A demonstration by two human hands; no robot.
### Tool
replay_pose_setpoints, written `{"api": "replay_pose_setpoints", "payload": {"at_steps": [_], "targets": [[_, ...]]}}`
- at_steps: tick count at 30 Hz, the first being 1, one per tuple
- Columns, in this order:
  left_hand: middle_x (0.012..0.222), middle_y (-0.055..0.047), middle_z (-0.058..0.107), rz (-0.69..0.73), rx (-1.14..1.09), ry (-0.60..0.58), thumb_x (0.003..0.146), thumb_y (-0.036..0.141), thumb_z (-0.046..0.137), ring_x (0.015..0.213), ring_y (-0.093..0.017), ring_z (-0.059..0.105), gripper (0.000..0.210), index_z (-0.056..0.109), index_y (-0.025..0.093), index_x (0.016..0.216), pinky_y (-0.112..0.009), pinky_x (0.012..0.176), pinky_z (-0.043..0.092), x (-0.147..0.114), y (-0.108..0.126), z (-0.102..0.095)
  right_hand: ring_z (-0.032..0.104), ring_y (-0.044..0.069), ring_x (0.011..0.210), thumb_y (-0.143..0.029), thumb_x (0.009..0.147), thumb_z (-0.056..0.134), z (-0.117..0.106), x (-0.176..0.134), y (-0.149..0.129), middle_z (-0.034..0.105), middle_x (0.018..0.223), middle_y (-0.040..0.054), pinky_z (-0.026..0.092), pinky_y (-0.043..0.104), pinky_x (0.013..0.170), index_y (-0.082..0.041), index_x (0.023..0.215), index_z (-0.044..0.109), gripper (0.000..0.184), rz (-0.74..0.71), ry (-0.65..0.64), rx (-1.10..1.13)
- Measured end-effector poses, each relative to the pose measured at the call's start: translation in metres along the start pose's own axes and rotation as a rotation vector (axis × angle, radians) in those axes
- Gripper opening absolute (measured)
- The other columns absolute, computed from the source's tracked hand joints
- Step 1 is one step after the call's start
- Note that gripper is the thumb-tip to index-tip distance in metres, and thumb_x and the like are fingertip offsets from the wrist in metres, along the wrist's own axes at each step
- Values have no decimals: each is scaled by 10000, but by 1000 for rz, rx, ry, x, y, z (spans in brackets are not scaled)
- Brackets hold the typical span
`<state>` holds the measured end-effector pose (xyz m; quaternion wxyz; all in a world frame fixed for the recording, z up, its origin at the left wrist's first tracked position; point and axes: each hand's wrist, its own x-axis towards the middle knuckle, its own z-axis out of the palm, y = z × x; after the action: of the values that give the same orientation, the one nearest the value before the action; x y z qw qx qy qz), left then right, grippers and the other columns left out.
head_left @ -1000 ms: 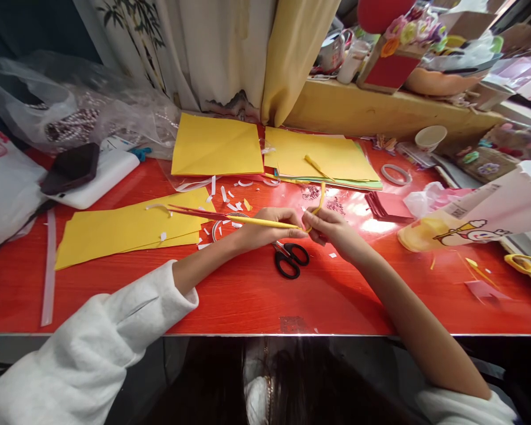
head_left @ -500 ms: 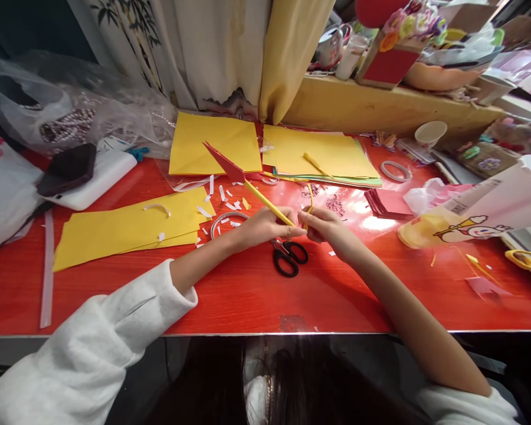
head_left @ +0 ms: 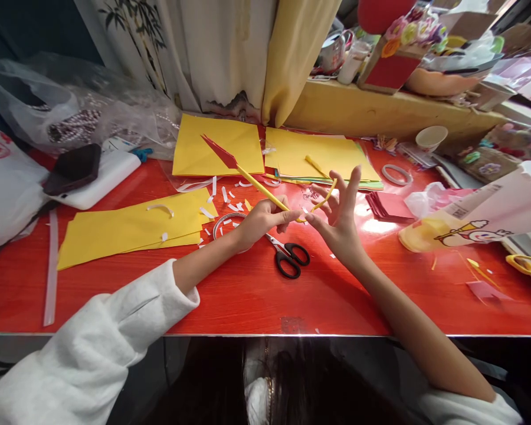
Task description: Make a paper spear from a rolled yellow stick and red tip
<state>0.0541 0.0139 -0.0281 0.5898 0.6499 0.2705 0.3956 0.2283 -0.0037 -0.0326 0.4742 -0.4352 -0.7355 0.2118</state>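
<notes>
My left hand (head_left: 265, 221) is closed around a yellow paper stick (head_left: 259, 186), near its lower end. A folded red paper point (head_left: 220, 152) tops the stick, tilted up to the left. From the lower end a thin yellow strip (head_left: 325, 198) bends up to the right. My right hand (head_left: 343, 218) has its fingers spread beside this strip, its thumb tip close to the left fingertips. A tiny white piece (head_left: 305, 210) shows between the two hands; whether it is tape I cannot tell. Below them lie black-handled scissors (head_left: 287, 260), partly under my left hand.
Yellow paper strips (head_left: 128, 230) lie left, with white scraps and a tape roll (head_left: 219, 224) nearby. Yellow sheets (head_left: 221, 139) are stacked at the back. A paper cup lies tipped (head_left: 464, 212) at right, near red paper pieces (head_left: 387, 205). A phone (head_left: 73, 169) rests at left.
My right hand has gone from a pinch at the stick's end to spread, raised fingers. The thin strip now leans to the right. The stick has shifted slightly down.
</notes>
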Motion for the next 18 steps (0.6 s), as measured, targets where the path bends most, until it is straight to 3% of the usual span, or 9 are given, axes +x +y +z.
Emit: {"api": "replay_pose_setpoints", "payload": {"at_steps": [1, 3, 4, 5, 6, 8, 11, 15, 18], "targets": [[544, 43, 418, 6, -5, -1, 794, 374, 525, 539, -64, 413, 313, 415, 158, 596, -232, 606, 337, 0, 0, 0, 505, 214, 1073, -366, 786, 573, -2, 1, -1, 296, 1352, 85, 488, 386, 805, -410, 1362, -32, 836, -24, -18, -2], [539, 43, 411, 13, -5, 17, 796, 378, 521, 529, -63, 406, 319, 409, 159, 592, -232, 595, 335, 0, 0, -1, 553, 189, 934, -327, 766, 606, -5, 1, -2, 473, 1149, 74, 486, 340, 747, -348, 1282, 326, 587, -102, -79, -75], [538, 43, 406, 13, 4, 43, 795, 382, 520, 524, -62, 399, 324, 407, 160, 589, -231, 583, 332, 0, -1, -1, 554, 179, 868, -311, 758, 617, -6, 1, -2, 520, 1020, 63, 474, 321, 717, -292, 1117, 502, 378, -150, -114, -146], [538, 42, 401, 9, 19, 79, 794, 386, 519, 520, -61, 391, 328, 405, 160, 586, -228, 569, 326, 1, -1, -1, 543, 166, 799, -298, 756, 618, -7, 0, -3, 533, 907, 52, 456, 304, 682, -240, 917, 582, 175, -193, -148, -227], [538, 43, 396, 2, 41, 121, 793, 389, 519, 518, -61, 382, 329, 403, 161, 586, -226, 555, 319, 1, -2, -1, 521, 149, 730, -290, 765, 607, -6, -1, -3, 525, 818, 42, 434, 291, 645, -205, 754, 579, 90, -222, -178, -301], [535, 46, 383, -15, 113, 190, 792, 386, 517, 511, -62, 361, 323, 396, 164, 591, -223, 528, 300, 1, -3, -1, 449, 117, 607, -278, 808, 546, -3, -4, -7, 477, 683, 20, 378, 270, 568, -177, 594, 501, 241, -218, -212, -385], [514, 55, 351, -6, 275, 203, 790, 360, 517, 499, -65, 325, 318, 365, 169, 586, -223, 505, 272, 0, -4, 1, 342, 87, 500, -293, 841, 482, 2, -8, -18, 359, 567, -15, 286, 255, 481, -173, 494, 370, 385, -65, -200, -357], [505, 56, 371, -47, 378, 218, 798, 326, 496, 496, -65, 338, 283, 375, 168, 597, -215, 497, 273, 2, -8, 0, 391, 87, 477, -378, 846, 463, 3, -8, -30, 395, 506, -26, 293, 242, 467, -175, 524, 390, 388, 294, -284, -88], [580, 42, 467, -94, 257, 277, 802, 324, 489, 515, -61, 408, 183, 454, 168, 712, -194, 495, 313, 5, -13, -2, 482, 101, 508, -370, 771, 582, 0, -5, -31, 495, 554, -32, 371, 240, 499, -190, 645, 412, 277, 428, -316, 222]]}}
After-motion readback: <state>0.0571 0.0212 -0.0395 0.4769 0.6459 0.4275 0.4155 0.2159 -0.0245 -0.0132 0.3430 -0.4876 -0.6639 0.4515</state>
